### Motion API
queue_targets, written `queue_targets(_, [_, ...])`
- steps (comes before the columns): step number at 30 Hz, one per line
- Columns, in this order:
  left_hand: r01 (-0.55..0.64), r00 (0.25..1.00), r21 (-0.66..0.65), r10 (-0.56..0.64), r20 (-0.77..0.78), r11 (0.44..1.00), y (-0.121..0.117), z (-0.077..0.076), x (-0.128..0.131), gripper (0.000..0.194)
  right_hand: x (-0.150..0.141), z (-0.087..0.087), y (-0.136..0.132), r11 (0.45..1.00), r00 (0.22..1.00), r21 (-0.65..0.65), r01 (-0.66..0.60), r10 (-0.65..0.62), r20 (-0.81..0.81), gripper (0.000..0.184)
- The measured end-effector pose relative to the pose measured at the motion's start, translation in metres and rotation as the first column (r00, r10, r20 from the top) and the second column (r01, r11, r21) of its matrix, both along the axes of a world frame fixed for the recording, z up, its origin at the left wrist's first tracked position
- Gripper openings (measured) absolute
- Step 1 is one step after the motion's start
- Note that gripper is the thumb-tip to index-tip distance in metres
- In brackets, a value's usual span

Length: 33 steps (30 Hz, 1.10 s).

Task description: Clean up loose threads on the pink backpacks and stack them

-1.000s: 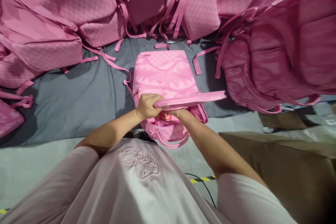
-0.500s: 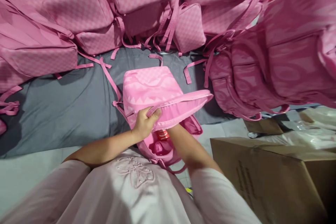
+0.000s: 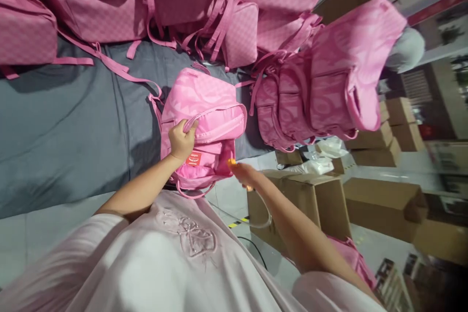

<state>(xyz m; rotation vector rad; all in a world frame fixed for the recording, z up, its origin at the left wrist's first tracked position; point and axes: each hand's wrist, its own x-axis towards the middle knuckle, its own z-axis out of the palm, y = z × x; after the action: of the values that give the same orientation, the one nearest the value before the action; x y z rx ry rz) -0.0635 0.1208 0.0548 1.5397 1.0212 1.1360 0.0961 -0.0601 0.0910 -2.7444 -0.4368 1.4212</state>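
The left hand (image 3: pixel 182 141) is clamped on the rim of a raised flap (image 3: pixel 223 124), thumb on top, with the fingers apparently curled beneath. The right hand (image 3: pixel 245 174), apart from the left and just beside the flap's mouth, is closed round a small orange object (image 3: pixel 231 161); most of it is hidden in the fist, so its full shape cannot be told. A pale tube (image 3: pixel 268 214) loops below that fist, though whether it joins the object is unclear. The flap belongs to a pink backpack (image 3: pixel 204 90) lying front up on grey cloth (image 3: pixel 84 122), its top end reaching past the cloth's near edge towards the person's shirt (image 3: pixel 204 263). It should handle as light for its bulk, padded and soft, sturdy rather than fragile; the flap will probably bend and flop unless held by its firmer zipped rim, while the carry loop (image 3: pixel 195 195) looks the surest hold for the whole bag. Inside shows a red label (image 3: pixel 193 158) among loose lining folds. Farther out, checked pink backpacks (image 3: pixel 87 14) line the back, others stand in a camouflage-patterned group (image 3: pixel 329 78) to the right, and a cardboard box (image 3: pixel 302 200) sits beyond the right forearm.
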Motion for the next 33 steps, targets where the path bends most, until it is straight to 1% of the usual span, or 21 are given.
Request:
queue_targets(2, [-0.002,1.000,-0.035,0.002,0.022,0.999,-0.002,-0.006,0.003,0.049,-0.022,0.003,-0.028,0.989,0.994,-0.141,0.038,-0.052,-0.099,0.041])
queue_targets(3, [0.001,0.999,-0.047,0.001,0.035,0.999,-0.003,-0.009,0.004,0.049,-0.035,0.001,-0.038,0.987,0.980,-0.150,0.063,-0.090,-0.180,0.041])
queue_targets(4, [0.005,0.999,-0.056,-0.002,0.045,0.998,-0.003,-0.010,0.004,0.049,-0.046,-0.002,-0.045,0.988,0.948,-0.109,0.110,-0.137,-0.286,0.040])
queue_targets(5, [0.013,0.999,-0.061,-0.010,0.049,0.998,-0.003,-0.011,0.005,0.050,-0.056,-0.006,-0.049,0.980,0.885,-0.076,0.187,-0.201,-0.419,0.041])
queue_targets(6, [0.024,0.999,-0.063,-0.020,0.049,0.998,-0.002,-0.012,0.005,0.051,-0.063,-0.011,-0.050,0.954,0.783,-0.054,0.295,-0.274,-0.558,0.042])
queue_targets(7, [0.036,0.998,-0.062,-0.033,0.045,0.997,-0.002,-0.011,0.004,0.052,-0.067,-0.016,-0.049,0.896,0.649,-0.042,0.441,-0.351,-0.675,0.044])
queue_targets(8, [0.048,0.998,-0.059,-0.046,0.038,0.997,-0.002,-0.010,0.004,0.053,-0.068,-0.021,-0.044,0.802,0.512,-0.033,0.597,-0.411,-0.754,0.045])
queue_targets(9, [0.064,0.998,-0.055,-0.062,0.030,0.996,-0.003,-0.008,0.003,0.054,-0.067,-0.026,-0.038,0.682,0.403,-0.016,0.731,-0.451,-0.796,0.045])
queue_targets(10, [0.081,0.996,-0.052,-0.079,0.027,0.995,-0.004,-0.006,0.002,0.056,-0.065,-0.031,-0.030,0.551,0.325,0.014,0.834,-0.471,-0.820,0.046])
queue_targets(11, [0.096,0.995,-0.050,-0.095,0.028,0.994,-0.006,-0.004,0.001,0.057,-0.061,-0.035,-0.020,0.427,0.277,0.056,0.902,-0.475,-0.835,0.046])
queue_targets(12, [0.111,0.993,-0.047,-0.110,0.029,0.993,-0.008,-0.002,0.001,0.058,-0.058,-0.040,-0.009,0.327,0.254,0.101,0.940,-0.469,-0.846,0.046])
queue_targets(13, [0.128,0.992,-0.044,-0.126,0.030,0.991,-0.010,0.000,0.001,0.059,-0.057,-0.046,0.002,0.255,0.246,0.139,0.957,-0.454,-0.856,0.046])
queue_targets(15, [0.158,0.987,-0.034,-0.157,0.024,0.987,-0.013,0.002,0.001,0.060,-0.056,-0.056,0.020,0.145,0.227,0.182,0.973,-0.424,-0.877,0.048])
queue_targets(17, [0.179,0.984,-0.029,-0.179,0.009,0.983,-0.014,0.003,0.001,0.062,-0.060,-0.065,0.031,0.038,0.197,0.199,0.979,-0.409,-0.891,0.049])
queue_targets(20, [0.178,0.984,-0.028,-0.178,0.002,0.984,-0.013,0.001,0.001,0.063,-0.065,-0.069,0.025,-0.080,0.149,0.203,0.976,-0.435,-0.888,0.050])
queue_targets(22, [0.167,0.986,-0.026,-0.167,0.011,0.986,-0.012,0.000,0.003,0.062,-0.067,-0.064,0.011,-0.121,0.122,0.201,0.972,-0.472,-0.873,0.049])
queue_targets(23, [0.162,0.987,-0.028,-0.161,0.019,0.986,-0.013,-0.001,0.004,0.062,-0.068,-0.060,0.003,-0.128,0.112,0.199,0.972,-0.493,-0.863,0.048])
queue_targets(26, [0.151,0.987,-0.048,-0.148,0.066,0.987,-0.016,-0.002,0.011,0.062,-0.075,-0.048,-0.015,-0.112,0.095,0.189,0.976,-0.560,-0.823,0.046])
queue_targets(29, [0.165,0.980,-0.064,-0.156,0.124,0.984,-0.022,-0.002,0.016,0.063,-0.082,-0.045,-0.012,-0.059,0.112,0.189,0.980,-0.621,-0.776,0.047])
queue_targets(31, [0.182,0.973,-0.072,-0.169,0.160,0.981,-0.024,0.000,0.017,0.064,-0.083,-0.052,0.004,-0.002,0.155,0.202,0.979,-0.636,-0.756,0.048])
queue_targets(33, [0.205,0.964,-0.074,-0.189,0.185,0.976,-0.024,0.002,0.016,0.065,-0.081,-0.065,0.028,0.065,0.225,0.237,0.969,-0.620,-0.751,0.046])
